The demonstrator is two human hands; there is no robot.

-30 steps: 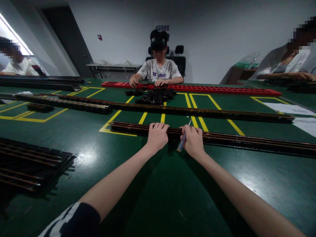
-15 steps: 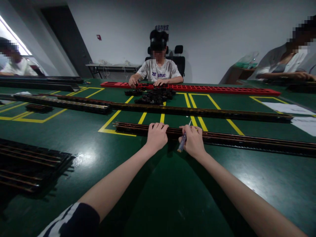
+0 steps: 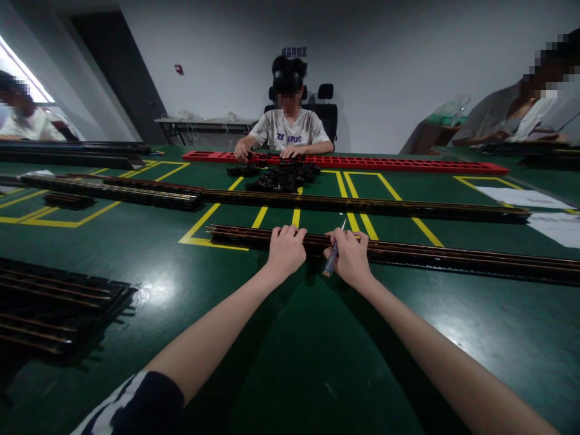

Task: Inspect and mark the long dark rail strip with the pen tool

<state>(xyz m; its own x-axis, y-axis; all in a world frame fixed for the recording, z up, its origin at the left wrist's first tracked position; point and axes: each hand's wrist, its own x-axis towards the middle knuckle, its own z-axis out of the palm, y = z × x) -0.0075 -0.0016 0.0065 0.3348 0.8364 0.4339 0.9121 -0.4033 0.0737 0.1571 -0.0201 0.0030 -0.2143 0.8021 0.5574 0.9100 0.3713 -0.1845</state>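
Note:
A long black strip (image 3: pixel 435 254) with thin copper-coloured rods along it lies across the green table in front of me. My left hand (image 3: pixel 286 252) is closed over the strip near its left end, fingers curled over the far side. Farther right, my right hand (image 3: pixel 352 255) holds a screwdriver (image 3: pixel 330 263) with a clear handle, its thin shaft pointing away and up past the knuckles. The right fingers also rest on the strip. Both palms hide the parts of the strip beneath them.
Another long black strip (image 3: pixel 362 204) lies beyond, with a shorter bundle (image 3: pixel 149 192) at its left. Black strips (image 3: pixel 54 302) are stacked at near left. A co-worker (image 3: pixel 290 130) sits opposite behind a red slotted rail (image 3: pixel 408 165) and a dark pile of parts (image 3: pixel 281 176). Paper sheets (image 3: pixel 555 228) lie right.
My hands keep the same hold on the strip and screwdriver. The whole view has shifted very slightly. The person at the right has moved their arms a little.

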